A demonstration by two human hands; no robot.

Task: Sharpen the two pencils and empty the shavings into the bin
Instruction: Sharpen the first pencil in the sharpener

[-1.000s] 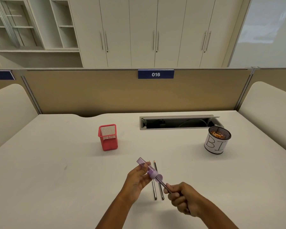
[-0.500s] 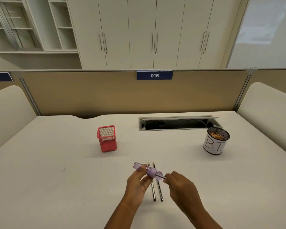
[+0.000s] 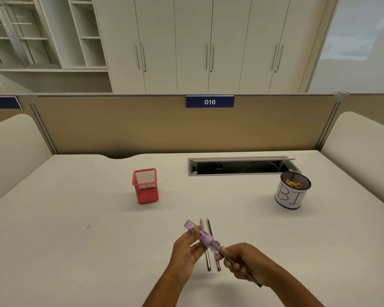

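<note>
- Off-white desk (image 3: 75, 229) is seen filling the lower half of the view; all directions below are read with the hands as the dial centre.
- Pale cupboards (image 3: 193, 41) with long bar handles are noted at 12 o'clock, behind the desk.
- A tan partition (image 3: 120, 127) is set along the desk's far edge, and a blue label (image 3: 210, 101) reading 016 is fixed to its top.
- A grey cable tray (image 3: 242, 167) is recessed in the desk at 12 to 1 o'clock, with its flap raised.
- The bin (image 3: 290, 196), a dark mesh cup wrapped in white paper lettered "BI", is stood upright at 2 o'clock, well apart from the hands; orange-brown shavings (image 3: 294, 181) are seen inside.
- A red mesh holder (image 3: 145, 187) is stood upright at 11 o'clock.
- The right hand (image 3: 244, 260) is curled in a fist round the held pencil (image 3: 220, 252).
- The left hand (image 3: 186, 251) is closed on the sharpener (image 3: 200, 234), which is pinched between thumb and fingers.
- The sharpener, a lilac tube with a clear body, is held above the desk and tilted toward 10 o'clock; the held pencil is entered at its near end.
- The first loose pencil (image 3: 208, 262) and second loose pencil (image 3: 218, 264) are laid side by side on the desk beneath the hands, with their points toward 12 o'clock.
</note>
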